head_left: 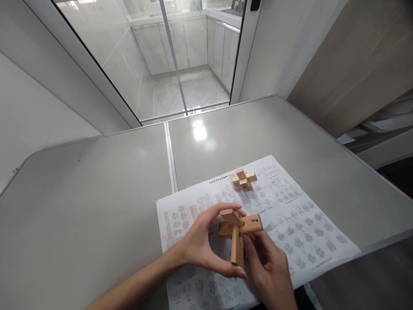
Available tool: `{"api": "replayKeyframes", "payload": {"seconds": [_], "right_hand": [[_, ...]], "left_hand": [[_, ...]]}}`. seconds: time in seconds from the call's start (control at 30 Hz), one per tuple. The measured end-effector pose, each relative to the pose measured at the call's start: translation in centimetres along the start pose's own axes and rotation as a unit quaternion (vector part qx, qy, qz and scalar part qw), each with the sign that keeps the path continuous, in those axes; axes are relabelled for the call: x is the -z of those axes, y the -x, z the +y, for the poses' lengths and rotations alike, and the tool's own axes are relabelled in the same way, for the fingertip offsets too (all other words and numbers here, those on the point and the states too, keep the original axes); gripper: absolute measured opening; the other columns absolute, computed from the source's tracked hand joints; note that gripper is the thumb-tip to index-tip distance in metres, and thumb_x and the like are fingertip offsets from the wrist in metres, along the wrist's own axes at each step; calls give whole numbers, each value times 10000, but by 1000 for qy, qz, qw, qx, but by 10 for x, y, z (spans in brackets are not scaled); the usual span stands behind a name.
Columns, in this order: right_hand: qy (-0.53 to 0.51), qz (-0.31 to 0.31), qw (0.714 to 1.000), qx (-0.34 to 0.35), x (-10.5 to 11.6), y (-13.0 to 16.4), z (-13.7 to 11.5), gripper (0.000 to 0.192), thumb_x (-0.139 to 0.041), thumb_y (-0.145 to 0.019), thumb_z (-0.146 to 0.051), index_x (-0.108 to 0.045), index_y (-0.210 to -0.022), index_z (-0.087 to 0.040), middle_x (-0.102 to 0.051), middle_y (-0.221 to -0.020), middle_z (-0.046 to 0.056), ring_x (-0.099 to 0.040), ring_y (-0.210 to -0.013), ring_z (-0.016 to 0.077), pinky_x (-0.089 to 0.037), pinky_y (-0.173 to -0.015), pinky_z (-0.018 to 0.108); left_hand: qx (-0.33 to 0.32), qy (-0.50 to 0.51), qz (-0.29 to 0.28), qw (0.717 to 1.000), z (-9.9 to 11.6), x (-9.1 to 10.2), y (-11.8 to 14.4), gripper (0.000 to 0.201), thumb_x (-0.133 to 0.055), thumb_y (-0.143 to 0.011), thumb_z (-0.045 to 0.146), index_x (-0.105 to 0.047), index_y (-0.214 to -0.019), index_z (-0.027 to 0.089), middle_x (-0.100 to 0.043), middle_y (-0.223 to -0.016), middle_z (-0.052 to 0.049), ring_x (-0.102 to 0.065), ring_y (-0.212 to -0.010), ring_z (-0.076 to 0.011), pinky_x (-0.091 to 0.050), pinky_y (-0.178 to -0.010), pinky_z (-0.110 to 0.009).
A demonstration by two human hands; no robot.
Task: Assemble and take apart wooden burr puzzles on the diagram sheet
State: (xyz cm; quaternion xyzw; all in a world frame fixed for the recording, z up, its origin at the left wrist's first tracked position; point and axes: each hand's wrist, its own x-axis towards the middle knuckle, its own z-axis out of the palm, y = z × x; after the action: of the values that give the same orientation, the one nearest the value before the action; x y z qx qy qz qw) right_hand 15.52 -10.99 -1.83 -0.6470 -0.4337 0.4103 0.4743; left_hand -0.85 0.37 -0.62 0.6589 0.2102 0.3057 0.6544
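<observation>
A wooden interlocking burr puzzle (238,230) is held above a printed sheet. Its bars cross one another, and a handwritten black mark shows on the right bar. My left hand (203,241) curves around its left side, fingers at the back and thumb near the lower front end. From the lower right, my right hand (269,267) grips the puzzle, with thumb and fingers at its underside; some fingertips are hidden. Farther back on the sheet stands a smaller wooden cross-shaped puzzle (244,179), also marked in black, touched by neither hand.
The unfolded instruction sheet (309,228), covered in small diagrams, lies under the hands and overhangs the front edge. It rests on a grey table (106,193) with a pale seam. Behind stands a glass sliding door (187,56); a shelf (383,137) is at the right.
</observation>
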Motion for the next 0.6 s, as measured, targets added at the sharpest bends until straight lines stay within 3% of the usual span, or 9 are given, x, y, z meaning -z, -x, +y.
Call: {"api": "replayKeyframes", "payload": {"seconds": [0.23, 0.33, 0.43, 0.5, 0.6], "right_hand": [[-10, -53, 998, 18, 6, 0, 4, 326, -565, -1070, -439, -698, -876, -214, -661, -702, 15, -627, -612, 182, -585, -670, 261], [-18, -58, 998, 19, 6, 1, 5, 285, -566, -1081, -421, -725, -975, -210, -718, -805, 43, -679, -685, 193, -608, -718, 272], [-23, 7, 998, 59, 6, 0, 4, 270, -568, -1085, -418, -700, -1237, -239, -752, -1159, 105, -747, -1015, 249, -623, -853, 309], [-9, 70, 992, 106, 9, -3, 2, 322, -536, -1093, -459, -667, -1308, -258, -692, -1319, 125, -683, -1223, 285, -599, -966, 360], [36, 73, 989, 125, 15, -9, -4, 334, -497, -1101, -500, -692, -1190, -243, -710, -1180, 105, -693, -1128, 272, -589, -924, 346]], "left_hand": [[19, -21, 28, 999, -1, 2, 0, 1034, -1046, -556, 449, -558, -1454, 286, -662, -1357, -120, -705, -1101, -295, -597, -1009, -451], [7, -32, 20, 999, 1, 1, -1, 989, -1028, -598, 428, -548, -1451, 288, -654, -1373, -119, -701, -1100, -287, -614, -971, -424], [-40, -75, 16, 996, 1, -1, -2, 1003, -1018, -633, 358, -500, -1491, 305, -621, -1432, -114, -698, -1163, -297, -594, -1045, -452], [-82, -122, 31, 989, 0, -3, -1, 1024, -1004, -667, 330, -454, -1530, 326, -594, -1473, -110, -674, -1247, -317, -557, -1119, -489], [-123, -192, 66, 971, -3, -6, 1, 996, -948, -746, 262, -395, -1571, 342, -570, -1517, -117, -591, -1393, -344, -523, -1169, -516]]}}
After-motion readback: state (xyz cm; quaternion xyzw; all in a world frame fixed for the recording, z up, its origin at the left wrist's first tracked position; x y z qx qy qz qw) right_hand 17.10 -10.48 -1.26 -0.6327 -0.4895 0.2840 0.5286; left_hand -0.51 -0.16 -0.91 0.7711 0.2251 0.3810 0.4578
